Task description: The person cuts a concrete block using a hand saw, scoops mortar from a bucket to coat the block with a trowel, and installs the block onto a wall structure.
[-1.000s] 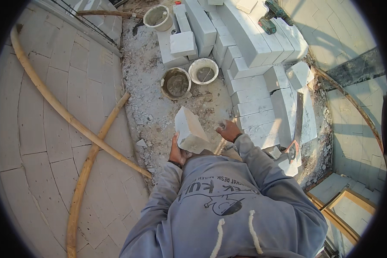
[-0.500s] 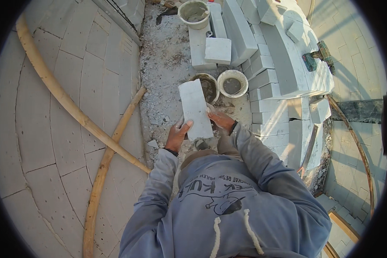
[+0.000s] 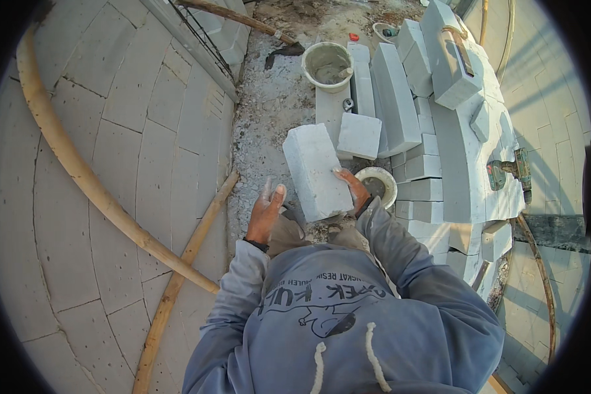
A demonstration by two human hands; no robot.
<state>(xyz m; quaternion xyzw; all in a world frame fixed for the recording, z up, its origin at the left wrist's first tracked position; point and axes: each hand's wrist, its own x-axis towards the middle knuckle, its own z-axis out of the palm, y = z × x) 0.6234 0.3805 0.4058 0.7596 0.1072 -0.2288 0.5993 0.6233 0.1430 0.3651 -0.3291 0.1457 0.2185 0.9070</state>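
Observation:
A pale grey lightweight concrete block [image 3: 316, 174] is held in front of my body, its long side pointing away from me and tilted a little. My right hand [image 3: 354, 189] grips its right edge, thumb on the upper face and the other fingers hidden. Off the block's left side, my left hand [image 3: 265, 215] is apart from it, thumb and fingers spread and nothing in it. A round bucket [image 3: 392, 186] with a mortar-smeared rim stands just right of my right hand. The other bucket seen earlier is hidden behind the block.
Ahead, a mortar bucket [image 3: 306, 73] stands on a block, with a smaller cut block [image 3: 360, 136] nearer. Stacked blocks [image 3: 450, 171] line the right, a cordless drill [image 3: 509, 172] on top. Wooden poles [image 3: 121, 217] lean along the left block wall [image 3: 79, 262]. Rubble [image 3: 262, 118] covers the ground.
My left hand has let go of the block and moved off to its left. The block has turned and shifted slightly right in my right hand. The view has shifted, showing more ground ahead.

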